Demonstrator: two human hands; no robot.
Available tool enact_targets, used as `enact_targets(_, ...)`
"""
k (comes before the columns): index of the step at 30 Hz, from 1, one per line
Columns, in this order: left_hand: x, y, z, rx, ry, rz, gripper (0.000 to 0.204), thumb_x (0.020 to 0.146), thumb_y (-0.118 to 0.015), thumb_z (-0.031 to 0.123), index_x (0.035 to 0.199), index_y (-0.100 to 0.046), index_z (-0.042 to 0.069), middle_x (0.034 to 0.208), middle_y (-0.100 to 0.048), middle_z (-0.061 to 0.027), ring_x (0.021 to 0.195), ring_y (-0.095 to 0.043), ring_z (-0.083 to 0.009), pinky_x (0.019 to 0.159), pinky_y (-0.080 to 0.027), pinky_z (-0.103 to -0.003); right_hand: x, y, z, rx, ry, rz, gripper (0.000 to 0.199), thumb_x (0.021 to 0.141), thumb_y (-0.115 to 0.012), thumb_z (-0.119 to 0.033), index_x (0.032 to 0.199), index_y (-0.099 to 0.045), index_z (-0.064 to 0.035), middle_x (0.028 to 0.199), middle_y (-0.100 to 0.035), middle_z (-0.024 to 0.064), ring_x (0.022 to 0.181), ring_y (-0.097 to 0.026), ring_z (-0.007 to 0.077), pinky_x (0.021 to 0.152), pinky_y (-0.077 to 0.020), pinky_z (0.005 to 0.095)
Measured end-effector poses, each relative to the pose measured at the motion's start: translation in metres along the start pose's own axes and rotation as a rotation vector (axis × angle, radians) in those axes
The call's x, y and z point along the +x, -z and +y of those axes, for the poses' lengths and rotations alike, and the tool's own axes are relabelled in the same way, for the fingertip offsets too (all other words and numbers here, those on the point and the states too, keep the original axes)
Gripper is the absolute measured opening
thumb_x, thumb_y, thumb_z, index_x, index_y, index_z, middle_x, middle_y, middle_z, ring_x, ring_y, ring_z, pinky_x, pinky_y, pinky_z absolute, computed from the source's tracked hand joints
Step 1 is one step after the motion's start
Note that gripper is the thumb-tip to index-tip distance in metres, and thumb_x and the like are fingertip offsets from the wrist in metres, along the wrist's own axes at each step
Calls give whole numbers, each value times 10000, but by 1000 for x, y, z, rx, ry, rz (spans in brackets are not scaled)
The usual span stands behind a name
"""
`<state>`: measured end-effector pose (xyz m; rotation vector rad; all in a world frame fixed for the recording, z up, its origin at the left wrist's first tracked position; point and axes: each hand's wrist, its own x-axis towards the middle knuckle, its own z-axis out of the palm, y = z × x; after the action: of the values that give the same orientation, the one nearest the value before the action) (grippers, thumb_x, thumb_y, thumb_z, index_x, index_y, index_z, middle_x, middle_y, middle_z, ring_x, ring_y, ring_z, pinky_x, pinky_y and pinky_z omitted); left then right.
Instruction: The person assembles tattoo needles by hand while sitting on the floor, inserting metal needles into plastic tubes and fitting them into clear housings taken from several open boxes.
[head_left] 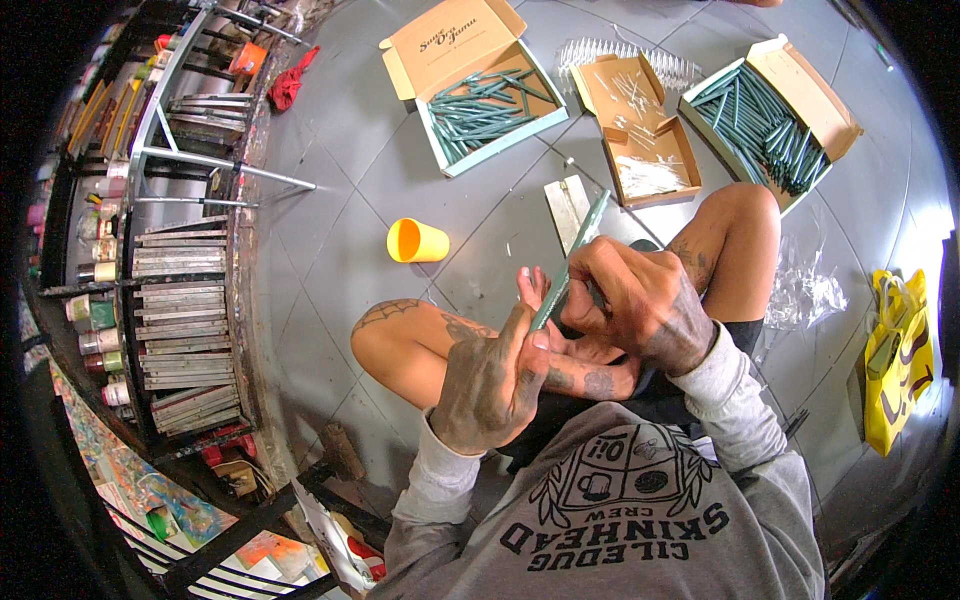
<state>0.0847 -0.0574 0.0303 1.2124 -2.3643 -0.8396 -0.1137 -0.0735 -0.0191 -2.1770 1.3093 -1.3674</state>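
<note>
A slim dark-green pen (pixel 595 220) slants upward in front of me, held by both hands. My left hand (pixel 490 385) pinches its lower end between thumb and fingers. Higher up, my right hand (pixel 640 300) has its curled fingers around the barrel; whether they also grip a small part is hidden. Past the hands, a pale flat block (pixel 568 212) lies on the floor. Similar green pens (pixel 480 115) fill an open cardboard box (pixel 440 65) at the far left and another box (pixel 800 85) at the far right. Between them, a smaller box (pixel 655 197) contains thin white sticks (pixel 648 175).
I sit cross-legged on grey tiles. A yellow cup (pixel 418 241) lies on its side to the left. Shelves with paint jars and stacked frames (pixel 180 255) line the left, with a metal stand (pixel 240 170) jutting out. Clear plastic (pixel 805 285) and a yellow bag (pixel 895 370) are at right.
</note>
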Motion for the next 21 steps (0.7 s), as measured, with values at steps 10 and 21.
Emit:
enact_targets(10, -12, -2, -14, 142, -126, -4, 350, 949, -565, 74, 1248, -489, -91, 721, -597, -125, 559, -585, -279, 523, -434, -403, 2, 8, 14, -28, -45, 20, 243, 727, -705, -72, 898, -533, -61, 706, -569, 102, 589, -641, 321, 505, -515, 404)
enact_targets(21, -17, -8, -21, 197, -270, 34, 344, 923, -584, -16, 1237, -481, -112, 673, -564, -96, 500, -538, -225, 425, -376, -390, 7, 17, 29, 37, -58, -26, 235, 771, -693, -60, 924, -515, -43, 724, -573, 118, 600, -639, 331, 503, -506, 404)
